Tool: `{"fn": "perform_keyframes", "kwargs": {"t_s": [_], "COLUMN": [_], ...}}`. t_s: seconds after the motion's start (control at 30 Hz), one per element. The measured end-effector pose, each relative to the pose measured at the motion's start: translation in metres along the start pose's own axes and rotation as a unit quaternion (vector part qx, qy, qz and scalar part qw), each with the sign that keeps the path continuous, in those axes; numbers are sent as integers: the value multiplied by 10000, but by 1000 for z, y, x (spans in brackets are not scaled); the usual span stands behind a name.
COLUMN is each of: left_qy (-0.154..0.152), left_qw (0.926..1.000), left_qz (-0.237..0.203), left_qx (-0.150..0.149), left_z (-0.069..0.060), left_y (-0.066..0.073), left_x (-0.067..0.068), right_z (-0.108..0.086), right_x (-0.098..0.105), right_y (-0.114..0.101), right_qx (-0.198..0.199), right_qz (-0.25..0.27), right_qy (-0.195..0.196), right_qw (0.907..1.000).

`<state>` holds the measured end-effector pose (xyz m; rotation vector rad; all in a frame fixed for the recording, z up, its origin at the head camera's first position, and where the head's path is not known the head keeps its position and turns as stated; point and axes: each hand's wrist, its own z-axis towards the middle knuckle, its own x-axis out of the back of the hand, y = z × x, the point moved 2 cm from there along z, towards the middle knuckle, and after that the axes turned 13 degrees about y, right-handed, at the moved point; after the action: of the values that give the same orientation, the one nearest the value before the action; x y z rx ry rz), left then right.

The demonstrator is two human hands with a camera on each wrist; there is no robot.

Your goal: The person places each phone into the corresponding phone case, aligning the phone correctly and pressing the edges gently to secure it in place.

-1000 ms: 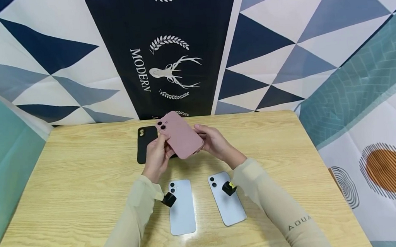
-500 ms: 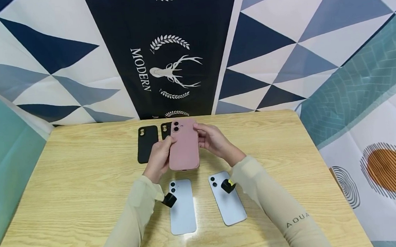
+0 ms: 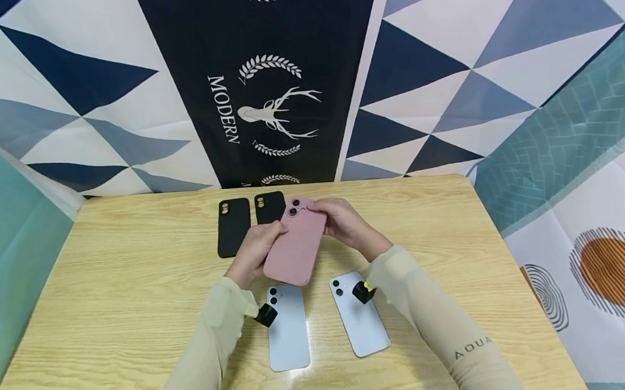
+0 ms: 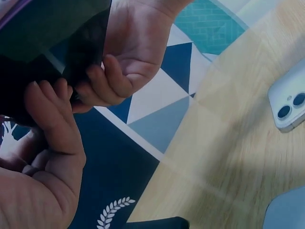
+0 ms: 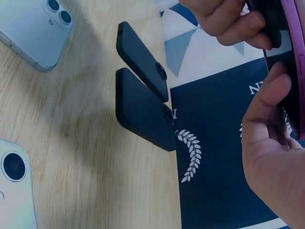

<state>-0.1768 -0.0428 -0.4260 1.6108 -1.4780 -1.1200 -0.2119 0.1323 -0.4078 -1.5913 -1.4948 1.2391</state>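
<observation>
A phone in a pink case (image 3: 296, 245) is held above the table, its back and twin lenses facing up and its top end leaning right. My left hand (image 3: 255, 248) grips the left edge, thumb on the back. At the upper right edge, my right hand (image 3: 348, 223) holds on with its thumb near the lenses. From below, the left wrist view shows the phone's dark glossy screen (image 4: 47, 43) with fingertips of both hands curled against it. The pink rim of the case also appears in the right wrist view, at its right edge.
Two black phone cases (image 3: 233, 227) (image 3: 270, 207) lie near the table's back edge. Closer to me, a pale phone (image 3: 287, 338) lies at left and another pale phone (image 3: 362, 326) at right, both lens side up. Patterned cloth (image 3: 175, 126) hangs behind the wooden table (image 3: 132, 282).
The pink-cased phone has turned clockwise, from leaning left through upright to leaning right, and come slightly nearer. The second black case behind it is now uncovered. My right hand has shifted toward the phone's top.
</observation>
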Motion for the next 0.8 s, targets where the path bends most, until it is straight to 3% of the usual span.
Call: {"fn": "perform_keyframes", "kwargs": {"t_s": [0.23,0.47,0.8], "left_qy": [-202,-333,244], "left_qw": [9993,9974,9982], "left_qz": [248,573,369], "left_qx": [-203,-279,-407], "left_z": [0,-2,-2], "left_y": [0,3,13], "left_x": [0,2,15], "right_z": [-1,-4,-7], "right_x": [3,5,11], "right_y": [0,-1,-5], "right_qx": [5,65,240], "right_qz": [-176,29,612], "right_qy": [36,180,409], "right_qw": [9998,9998,9970]}}
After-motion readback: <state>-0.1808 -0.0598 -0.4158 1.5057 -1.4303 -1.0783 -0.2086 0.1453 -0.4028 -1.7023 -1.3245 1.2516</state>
